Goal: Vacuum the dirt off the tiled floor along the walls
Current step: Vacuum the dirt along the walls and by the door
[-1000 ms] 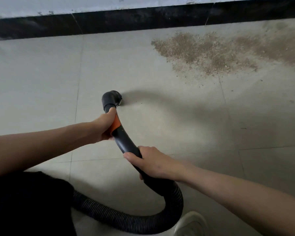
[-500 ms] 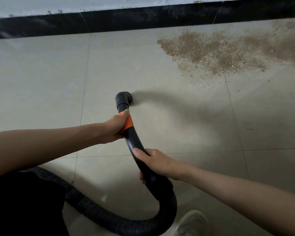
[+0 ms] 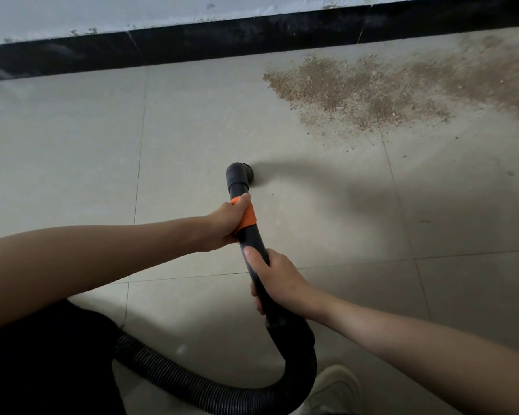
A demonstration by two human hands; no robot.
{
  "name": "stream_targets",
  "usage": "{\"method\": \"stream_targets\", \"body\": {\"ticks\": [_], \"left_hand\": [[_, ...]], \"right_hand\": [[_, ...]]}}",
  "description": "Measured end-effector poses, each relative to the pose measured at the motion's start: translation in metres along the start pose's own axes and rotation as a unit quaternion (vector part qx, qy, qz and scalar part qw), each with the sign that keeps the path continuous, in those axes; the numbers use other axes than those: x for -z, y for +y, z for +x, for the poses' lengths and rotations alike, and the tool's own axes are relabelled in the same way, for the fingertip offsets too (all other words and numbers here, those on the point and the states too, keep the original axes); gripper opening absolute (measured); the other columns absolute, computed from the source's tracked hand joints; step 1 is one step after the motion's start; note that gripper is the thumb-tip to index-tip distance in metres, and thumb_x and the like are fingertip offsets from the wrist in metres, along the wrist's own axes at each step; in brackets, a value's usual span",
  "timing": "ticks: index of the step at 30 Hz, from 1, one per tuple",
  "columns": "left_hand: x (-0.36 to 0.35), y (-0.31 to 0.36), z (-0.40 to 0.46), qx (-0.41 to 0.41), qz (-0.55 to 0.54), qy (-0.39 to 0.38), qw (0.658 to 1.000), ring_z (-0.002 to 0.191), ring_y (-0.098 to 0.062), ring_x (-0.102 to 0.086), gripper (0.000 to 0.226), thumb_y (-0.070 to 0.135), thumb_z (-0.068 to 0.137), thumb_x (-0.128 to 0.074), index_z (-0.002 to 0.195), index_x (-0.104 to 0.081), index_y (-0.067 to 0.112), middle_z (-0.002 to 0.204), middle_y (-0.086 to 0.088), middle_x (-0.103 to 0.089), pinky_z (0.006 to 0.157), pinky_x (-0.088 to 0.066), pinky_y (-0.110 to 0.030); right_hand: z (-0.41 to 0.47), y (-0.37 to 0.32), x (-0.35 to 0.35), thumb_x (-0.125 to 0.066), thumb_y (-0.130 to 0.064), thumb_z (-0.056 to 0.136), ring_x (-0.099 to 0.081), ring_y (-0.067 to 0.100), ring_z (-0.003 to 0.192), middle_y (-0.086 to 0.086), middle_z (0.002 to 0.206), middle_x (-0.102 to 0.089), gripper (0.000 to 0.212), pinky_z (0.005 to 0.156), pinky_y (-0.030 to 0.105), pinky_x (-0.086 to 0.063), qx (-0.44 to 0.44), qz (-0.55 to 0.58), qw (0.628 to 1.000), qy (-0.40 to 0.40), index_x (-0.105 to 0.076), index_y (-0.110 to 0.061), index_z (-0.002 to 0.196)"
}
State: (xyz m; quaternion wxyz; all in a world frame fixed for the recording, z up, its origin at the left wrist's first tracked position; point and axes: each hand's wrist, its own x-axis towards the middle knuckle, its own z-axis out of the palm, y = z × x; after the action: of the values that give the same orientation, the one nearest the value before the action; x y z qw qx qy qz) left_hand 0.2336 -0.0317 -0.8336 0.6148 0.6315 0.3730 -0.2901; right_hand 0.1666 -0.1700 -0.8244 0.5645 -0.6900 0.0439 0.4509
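Observation:
I hold a black vacuum wand (image 3: pixel 249 235) with both hands over the pale tiled floor (image 3: pixel 72 151). My left hand (image 3: pixel 226 223) grips it at the orange band (image 3: pixel 247 215), just behind the round black nozzle (image 3: pixel 240 175). My right hand (image 3: pixel 277 280) is closed round the wand lower down, above the ribbed hose (image 3: pixel 192 381). A wide patch of brown dirt (image 3: pixel 372 91) lies on the floor at the upper right, close to the black skirting (image 3: pixel 222 40). The nozzle points down at bare tile, well short of the dirt patch.
A white wall (image 3: pixel 102 13) runs above the skirting across the top. The hose loops back along the floor to the lower left, behind my dark clothing (image 3: pixel 42 363). A white shoe (image 3: pixel 333 387) shows at the bottom edge. Loose specks lie scattered below the dirt patch.
The nozzle and both hands have shifted to the right across the tile, toward the dirt patch. The hose loop trails along behind them.

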Motion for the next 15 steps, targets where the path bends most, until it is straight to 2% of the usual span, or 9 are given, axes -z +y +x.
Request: {"method": "stream_targets", "body": {"ticks": [4, 7, 10, 13, 15], "left_hand": [[-0.027, 0.008, 0.008, -0.021, 0.049, -0.031, 0.998, 0.073, -0.017, -0.054, 0.038, 0.046, 0.098, -0.039, 0.09, -0.048, 0.009, 0.082, -0.005, -0.051, 0.072, -0.05, -0.029], [-0.052, 0.015, 0.012, -0.037, 0.096, -0.053, 0.993, 0.074, -0.016, -0.055, 0.04, 0.049, 0.097, -0.039, 0.09, -0.049, 0.01, 0.084, -0.005, -0.052, 0.071, -0.051, -0.028], [-0.076, 0.021, 0.013, -0.048, 0.134, -0.077, 0.987, 0.073, -0.016, -0.055, 0.044, 0.05, 0.097, -0.038, 0.099, -0.049, 0.007, 0.083, -0.005, -0.052, 0.072, -0.05, -0.028], [-0.093, 0.027, 0.013, -0.061, 0.157, -0.078, 0.983, 0.075, -0.018, -0.054, 0.044, 0.05, 0.097, -0.037, 0.099, -0.049, 0.007, 0.084, -0.005, -0.051, 0.081, -0.05, -0.033], [-0.095, 0.027, 0.013, -0.064, 0.153, -0.065, 0.984, 0.078, -0.02, -0.055, 0.047, 0.049, 0.097, -0.037, 0.107, -0.049, 0.005, 0.088, -0.006, -0.052, 0.085, -0.051, -0.035]], "right_hand": [[-0.009, 0.005, 0.013, -0.043, -0.046, 0.099, -0.056, 0.018, 0.041, 0.003, 0.059, -0.057, 0.039, 0.044, 0.027, -0.048, 0.011, -0.003, 0.997, 0.075, -0.046, -0.01, 0.085], [-0.016, 0.012, 0.023, -0.044, -0.044, 0.099, -0.052, 0.017, 0.037, 0.003, 0.057, -0.055, 0.038, 0.039, 0.023, -0.043, 0.002, 0.035, 0.99, 0.133, -0.047, -0.009, 0.083], [-0.02, 0.017, 0.032, -0.044, -0.043, 0.1, -0.05, 0.016, 0.036, 0.003, 0.054, -0.054, 0.038, 0.038, 0.023, -0.043, -0.006, 0.057, 0.982, 0.179, -0.049, -0.008, 0.085], [-0.022, 0.017, 0.043, -0.04, -0.042, 0.102, -0.05, 0.017, 0.036, 0.003, 0.052, -0.053, 0.037, 0.038, 0.023, -0.042, -0.015, 0.081, 0.978, 0.193, -0.048, -0.01, 0.085], [-0.021, 0.017, 0.047, -0.038, -0.042, 0.102, -0.051, 0.019, 0.037, 0.004, 0.052, -0.054, 0.038, 0.039, 0.024, -0.043, -0.023, 0.088, 0.98, 0.177, -0.048, -0.01, 0.086]]}}
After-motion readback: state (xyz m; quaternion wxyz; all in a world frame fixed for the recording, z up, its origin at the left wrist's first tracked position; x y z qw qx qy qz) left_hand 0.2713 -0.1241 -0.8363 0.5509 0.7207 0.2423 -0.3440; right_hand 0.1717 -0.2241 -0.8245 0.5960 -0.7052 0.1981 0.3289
